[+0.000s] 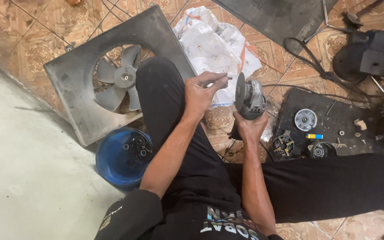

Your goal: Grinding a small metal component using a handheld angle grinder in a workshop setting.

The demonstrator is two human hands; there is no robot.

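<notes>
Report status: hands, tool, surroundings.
Left hand pinches small metal pin at disc. Right hand grips angle grinder from below. Fan shroud, blue bowl alongside.

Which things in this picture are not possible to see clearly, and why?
All in the head view:
- Small metal piece pinched in the left hand: too small to identify.
- Angle grinder: its handle is hidden inside the right hand.
- Parts in the blue bowl: dark, too small to tell.
- Black vise: cut off by the right edge.
</notes>
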